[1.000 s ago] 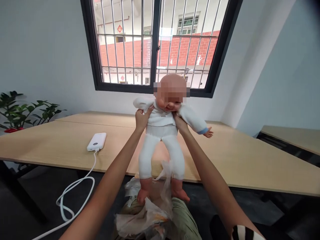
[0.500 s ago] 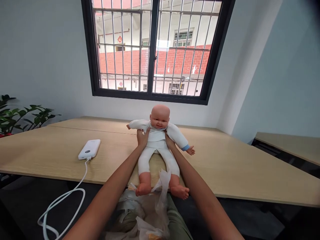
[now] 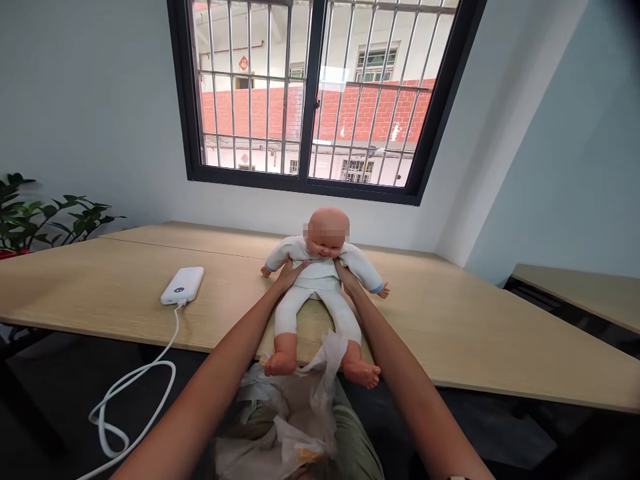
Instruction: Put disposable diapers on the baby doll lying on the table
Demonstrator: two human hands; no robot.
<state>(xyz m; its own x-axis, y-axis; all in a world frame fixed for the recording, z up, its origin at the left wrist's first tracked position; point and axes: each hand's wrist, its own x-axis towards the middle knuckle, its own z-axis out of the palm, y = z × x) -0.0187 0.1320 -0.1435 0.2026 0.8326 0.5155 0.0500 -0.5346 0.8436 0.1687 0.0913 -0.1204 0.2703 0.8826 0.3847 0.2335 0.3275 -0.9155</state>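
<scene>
Doll [image 3: 321,269] lowered between hands [image 3: 291,273]; smooth round head [image 3: 328,218], white suit [image 3: 289,312] perhaps fleecy.

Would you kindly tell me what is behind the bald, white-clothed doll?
Behind the doll are the light wooden tabletop, the pale wall and, higher up, the black-framed barred window. Whatever its body covers cannot be seen.

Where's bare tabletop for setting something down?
The widest bare stretch of table lies right of the doll and right forearm. A smaller patch sits between the power bank and left forearm. The middle is crowded: doll, left hand, right hand.
</scene>
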